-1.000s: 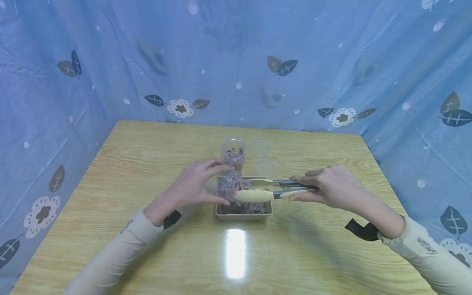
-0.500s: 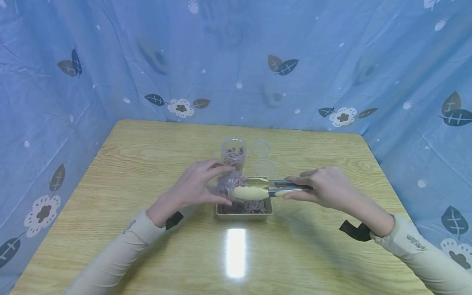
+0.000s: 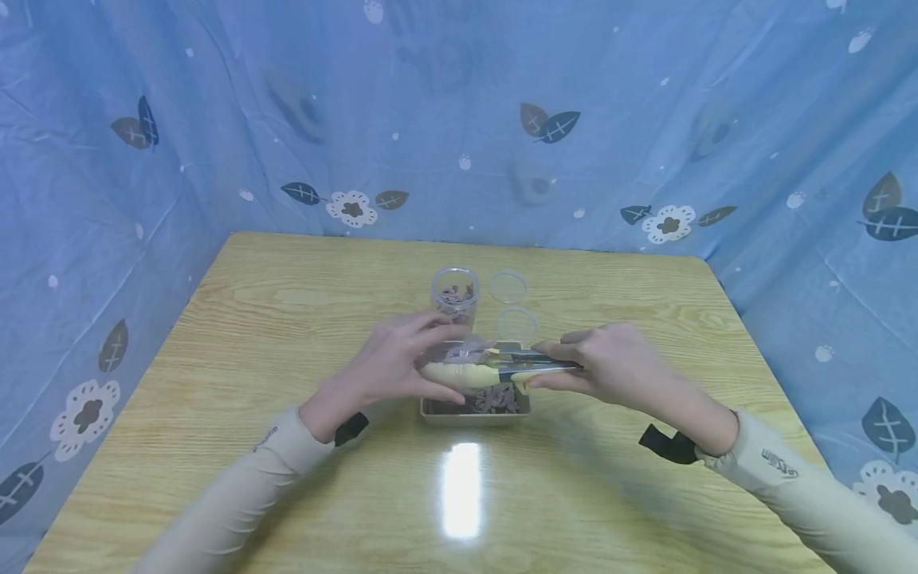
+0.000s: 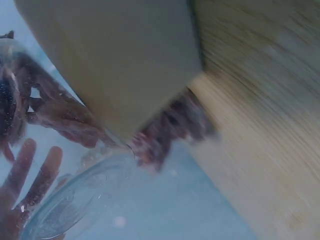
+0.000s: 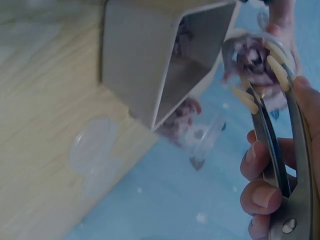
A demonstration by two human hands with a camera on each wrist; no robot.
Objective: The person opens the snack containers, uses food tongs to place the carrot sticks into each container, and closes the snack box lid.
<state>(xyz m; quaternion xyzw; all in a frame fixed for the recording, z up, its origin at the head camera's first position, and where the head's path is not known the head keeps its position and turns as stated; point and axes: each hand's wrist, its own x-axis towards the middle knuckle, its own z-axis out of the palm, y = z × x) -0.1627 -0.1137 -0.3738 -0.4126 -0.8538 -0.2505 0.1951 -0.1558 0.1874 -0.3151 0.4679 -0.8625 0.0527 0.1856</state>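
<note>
My left hand [image 3: 394, 359] grips a clear plastic jar [image 3: 468, 349], tilted sideways above a beige rectangular box [image 3: 473, 419]. Dark purplish-brown strips [image 5: 252, 62], of a kind I cannot tell, fill the jar's mouth in the right wrist view. My right hand [image 3: 610, 359] holds metal tongs [image 5: 301, 145] with cream-coloured tips. Those tips are at the jar's opening, spread to either side of the strips. More strips [image 3: 496, 399] lie inside the box. The box's wall [image 4: 115, 60] hides part of the left wrist view.
Behind the box stands a second clear jar [image 3: 455, 291], upright, with strips inside. Two clear round lids lie to its right, a far lid [image 3: 509, 287] and a near lid [image 3: 518, 324]. A patterned blue curtain [image 3: 459, 119] surrounds the wooden table [image 3: 323, 279].
The right hand has moved left, bringing the tong tips further into the held jar. The left hand has shifted slightly right with the jar, whose mouth is now more covered by the tongs.
</note>
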